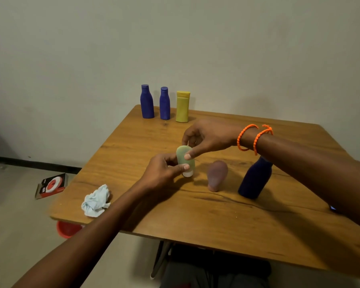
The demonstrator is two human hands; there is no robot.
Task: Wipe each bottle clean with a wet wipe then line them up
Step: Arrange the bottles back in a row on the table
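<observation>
A small pale green bottle (182, 157) with a white cap pointing down is held over the middle of the wooden table (216, 215). My left hand (161, 172) pinches its lower part and my right hand (204, 137) pinches its top end. A crumpled white wet wipe (96, 201) lies near the table's left edge, apart from both hands. A purple tube (216, 175) stands cap-down to the right of the green bottle, and a dark blue bottle (255, 179) stands beyond it under my right forearm. Two blue bottles (147, 101) (164, 103) and a yellow one (182, 107) stand in a row at the far edge.
A red and black box (52, 185) lies on the floor left of the table. A red bucket (68, 228) shows under the table's left corner. A small dark object (333, 208) sits by the right edge. Orange bead bracelets (255, 138) circle my right wrist.
</observation>
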